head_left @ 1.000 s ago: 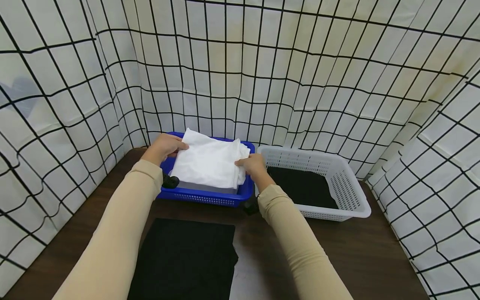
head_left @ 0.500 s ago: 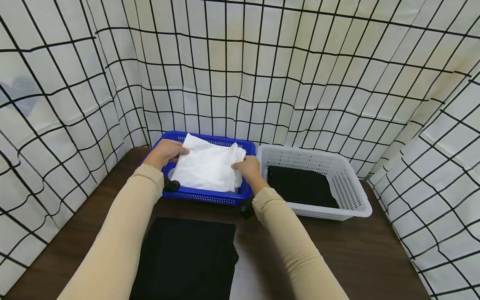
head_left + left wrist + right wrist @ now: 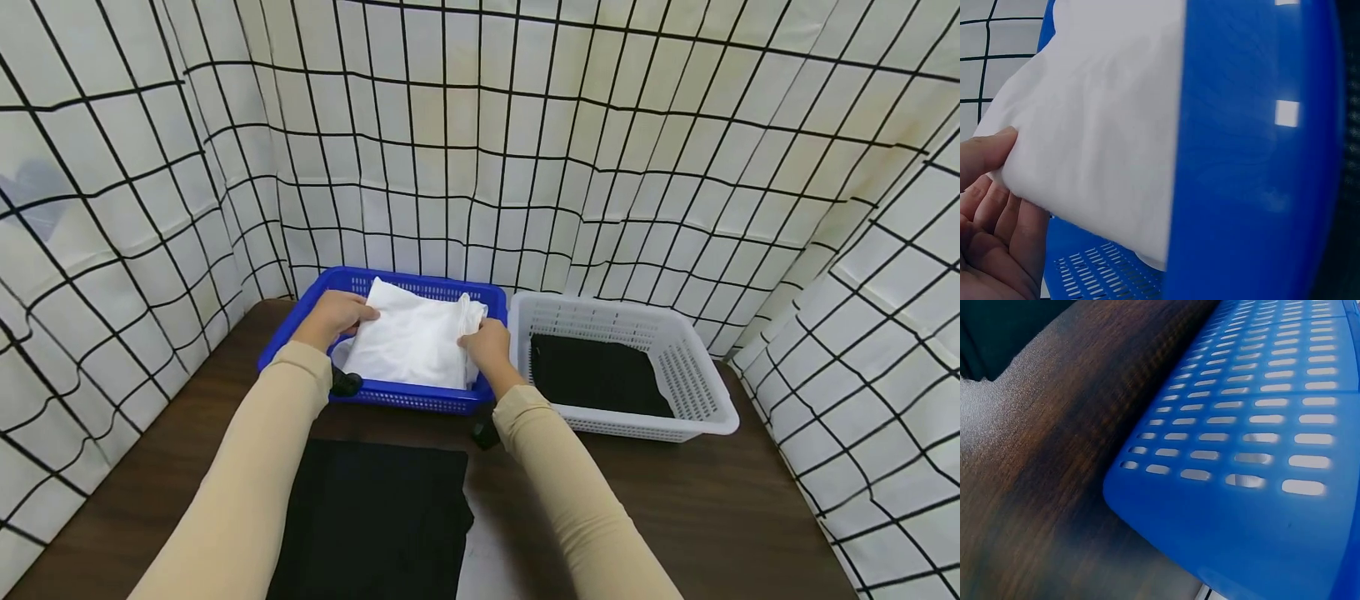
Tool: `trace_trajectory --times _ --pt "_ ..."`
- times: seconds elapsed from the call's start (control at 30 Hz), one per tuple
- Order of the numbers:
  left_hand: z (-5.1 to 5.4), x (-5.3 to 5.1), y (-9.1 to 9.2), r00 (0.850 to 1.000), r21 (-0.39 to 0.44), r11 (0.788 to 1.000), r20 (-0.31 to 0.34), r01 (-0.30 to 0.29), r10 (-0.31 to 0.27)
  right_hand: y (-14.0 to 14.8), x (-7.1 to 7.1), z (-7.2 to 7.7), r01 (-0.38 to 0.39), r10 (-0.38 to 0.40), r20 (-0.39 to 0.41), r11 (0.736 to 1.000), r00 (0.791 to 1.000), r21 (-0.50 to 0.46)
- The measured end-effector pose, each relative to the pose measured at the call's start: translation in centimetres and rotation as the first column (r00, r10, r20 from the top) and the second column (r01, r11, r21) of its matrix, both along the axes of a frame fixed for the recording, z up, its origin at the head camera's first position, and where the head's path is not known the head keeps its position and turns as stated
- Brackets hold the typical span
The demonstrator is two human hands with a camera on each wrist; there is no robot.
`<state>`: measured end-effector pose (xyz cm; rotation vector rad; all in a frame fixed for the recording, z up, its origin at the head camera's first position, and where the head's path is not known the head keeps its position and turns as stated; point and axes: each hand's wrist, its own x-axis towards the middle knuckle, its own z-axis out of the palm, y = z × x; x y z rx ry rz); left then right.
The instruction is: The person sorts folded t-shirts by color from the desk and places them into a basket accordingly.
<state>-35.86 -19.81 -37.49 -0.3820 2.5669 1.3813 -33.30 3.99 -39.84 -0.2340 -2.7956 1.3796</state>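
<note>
Black cloth (image 3: 375,521) is lying nearest on the worktop (image 3: 697,517), while beyond it the fingers of the left hand (image 3: 333,318) and right hand (image 3: 491,350) are gripping opposite sides of a folded white cloth (image 3: 411,337) within a blue basket (image 3: 408,397), a gridded wall (image 3: 480,150) standing behind.

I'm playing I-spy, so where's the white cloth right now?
In the head view, the white cloth is left of centre, held between the left hand and right hand in the blue basket, left of the white basket.
</note>
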Motion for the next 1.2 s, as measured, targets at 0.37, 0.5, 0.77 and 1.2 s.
trace_trajectory --times 0.37,0.5,0.77,1.2 --pt "-0.5 0.1 0.2 1.0 0.053 0.998 0.006 0.025 -0.025 -0.3 0.0 -0.4 -0.052 0.068 -0.071 0.977 0.995 0.205" --pt "-0.7 0.0 0.5 1.0 0.056 0.998 0.005 0.023 -0.024 -0.4 0.1 -0.7 -0.052 0.071 -0.074 0.97 0.995 0.237" --pt "-1.6 -0.2 0.0 1.0 0.008 1.0 0.026 0.006 -0.006 -0.8 0.2 -0.8 -0.094 0.104 -0.02 0.953 0.994 0.288" --pt "-1.9 -0.3 0.1 0.993 0.0 0.998 0.091 -0.069 0.069 -1.2 0.0 -1.5 -0.168 0.158 0.058 0.888 0.986 0.429"
